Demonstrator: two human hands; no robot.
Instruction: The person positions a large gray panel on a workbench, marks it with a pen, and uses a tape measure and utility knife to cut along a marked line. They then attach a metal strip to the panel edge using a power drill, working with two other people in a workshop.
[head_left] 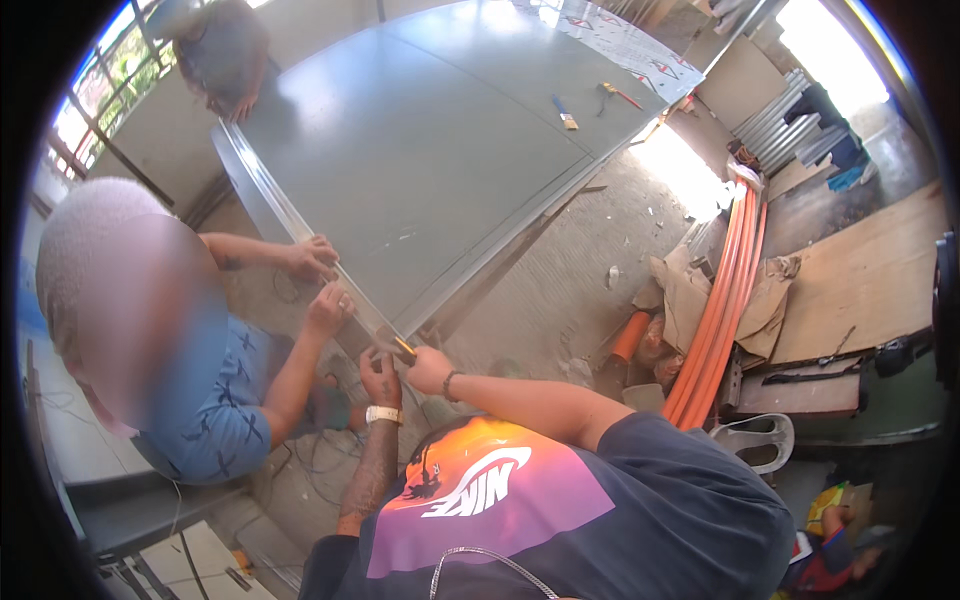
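Observation:
A long, pale metal strip [268, 187] runs along the left edge of the large grey panel [400, 170]. At its near corner, my left hand [381, 378], with a white watch on the wrist, has its fingers curled at the strip's end. My right hand [432, 373], wearing a dark bracelet, is closed around a thin yellow-and-dark tool [403, 346] whose kind I cannot make out. The tool's tip lies against the corner of the panel. Just beyond my left hand, a co-worker's hands [325, 290] press on the same strip.
Another person [220, 60] leans over the panel's far left corner. Two paintbrushes, one blue-handled [565, 113] and one red-handled [622, 96], lie on the panel. Orange pipes [722, 310] and brown paper [690, 300] are on the floor at right, near a plywood sheet [860, 280].

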